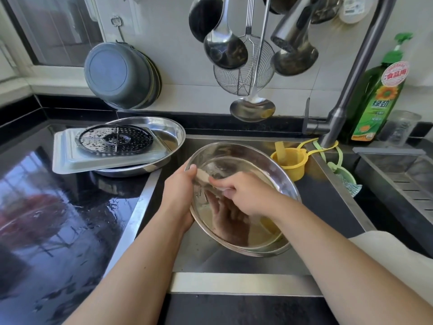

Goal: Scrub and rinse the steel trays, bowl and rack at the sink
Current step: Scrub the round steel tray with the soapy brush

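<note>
Gripping the steel bowl [243, 160] at its nine o'clock rim, your left hand [179, 195] tilts it over the sink [234, 263]; your right hand [246, 193] fingers curl, pinching a pale scrubber [203, 176] against its inner wall.

A pale tiled wall [173, 55] is seen beyond the fingers, hung with ladles [225, 48] and a wire skimmer [243, 73]. A window [54, 29] is set up and to their left, and daylight is mirrored in the wet black tabletop [58, 219] on that side. A green detergent bottle [377, 99] is stood far right.
</note>
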`<state>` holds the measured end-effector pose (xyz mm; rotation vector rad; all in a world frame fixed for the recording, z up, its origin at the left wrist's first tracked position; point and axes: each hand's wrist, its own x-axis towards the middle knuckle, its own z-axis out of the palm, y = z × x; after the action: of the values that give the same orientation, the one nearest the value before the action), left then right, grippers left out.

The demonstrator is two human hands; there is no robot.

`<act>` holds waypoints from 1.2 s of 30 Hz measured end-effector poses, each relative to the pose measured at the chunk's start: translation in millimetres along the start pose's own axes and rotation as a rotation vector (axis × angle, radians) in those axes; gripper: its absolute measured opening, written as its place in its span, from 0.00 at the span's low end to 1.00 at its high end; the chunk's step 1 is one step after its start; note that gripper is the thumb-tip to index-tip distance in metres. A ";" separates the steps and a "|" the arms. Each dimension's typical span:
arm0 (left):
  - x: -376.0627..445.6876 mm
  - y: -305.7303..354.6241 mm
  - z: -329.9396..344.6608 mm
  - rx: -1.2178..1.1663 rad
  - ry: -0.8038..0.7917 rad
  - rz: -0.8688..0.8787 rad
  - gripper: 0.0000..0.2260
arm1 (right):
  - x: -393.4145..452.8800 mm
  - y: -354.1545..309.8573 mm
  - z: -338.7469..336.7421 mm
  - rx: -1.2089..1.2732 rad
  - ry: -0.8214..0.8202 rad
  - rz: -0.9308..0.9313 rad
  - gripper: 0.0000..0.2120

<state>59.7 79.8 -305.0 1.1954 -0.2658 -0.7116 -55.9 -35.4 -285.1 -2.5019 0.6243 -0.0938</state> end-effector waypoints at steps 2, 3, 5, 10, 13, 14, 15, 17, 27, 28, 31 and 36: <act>-1.0 3.4 -1.7 -0.007 0.005 -0.004 0.16 | -6.8 2.1 -1.4 0.002 -0.188 -0.044 0.20; -0.8 4.8 -3.1 -0.012 0.001 -0.001 0.16 | -10.6 2.2 -0.7 -0.010 -0.263 -0.060 0.21; -0.7 5.6 -2.8 -0.006 0.000 0.014 0.16 | -10.5 2.4 1.7 -0.014 -0.245 -0.056 0.22; -3.7 4.3 -0.3 -0.011 0.009 0.006 0.17 | -2.6 4.1 -0.1 0.029 -0.142 -0.052 0.21; -4.2 8.7 -2.7 0.083 0.020 0.046 0.15 | -13.4 12.8 -5.1 -0.123 -0.452 -0.063 0.27; -4.5 9.6 -2.8 0.114 0.024 0.067 0.15 | -14.8 15.5 -5.8 -0.152 -0.502 -0.041 0.29; -4.4 9.3 -2.3 0.144 0.014 0.091 0.14 | -14.3 17.0 -5.7 -0.163 -0.499 -0.029 0.29; -3.9 6.5 -0.7 0.170 -0.008 0.094 0.14 | -10.4 14.4 -2.2 -0.130 -0.375 -0.065 0.26; 5.1 5.4 -6.6 -0.081 0.082 -0.049 0.14 | -12.1 13.4 -3.5 -0.047 -0.268 -0.099 0.22; 3.2 5.4 -5.3 -0.096 0.080 -0.068 0.14 | -8.7 9.2 0.3 -0.037 -0.182 -0.103 0.21; -0.1 3.9 -3.6 -0.125 0.090 -0.100 0.13 | -5.2 3.3 -3.8 0.009 -0.201 -0.099 0.21; 1.3 6.8 -2.6 -0.129 0.135 -0.068 0.12 | -22.6 9.8 -18.2 -0.131 -0.364 -0.068 0.21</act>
<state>64.6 82.1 -299.9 1.1275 -0.0656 -0.6933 -83.6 -41.5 -273.6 -2.5735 0.4045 0.3809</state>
